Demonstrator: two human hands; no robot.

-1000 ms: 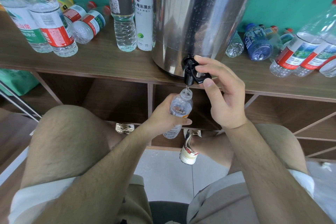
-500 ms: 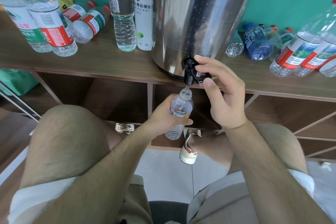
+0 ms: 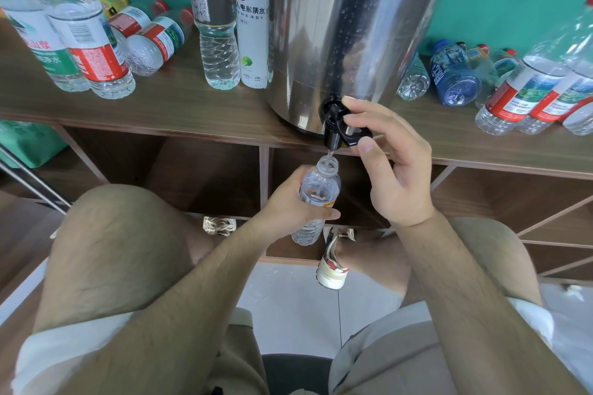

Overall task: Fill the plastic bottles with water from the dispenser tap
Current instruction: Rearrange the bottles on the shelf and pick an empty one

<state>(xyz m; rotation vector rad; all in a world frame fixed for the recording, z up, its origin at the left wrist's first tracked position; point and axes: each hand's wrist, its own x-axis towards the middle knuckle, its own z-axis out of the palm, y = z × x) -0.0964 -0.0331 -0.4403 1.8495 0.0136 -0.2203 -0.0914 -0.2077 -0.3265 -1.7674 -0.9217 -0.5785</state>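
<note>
we note left hand (image 3: pixel 290 205) clamped round small bottle (image 3: pixel 316 199), mouth directly under tap (image 3: pixel 333 130); right hand (image 3: pixel 394 167) pinches tap lever above.

Wooden shelf (image 3: pixel 179 106), steel dispenser (image 3: pixel 346 26), plastic bottles (image 3: pixel 218 29)

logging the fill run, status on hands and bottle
Left hand grips bottle, mouth up under the spout. Right hand pinches tap lever. Water running into the neck, nothing in the way.
</note>
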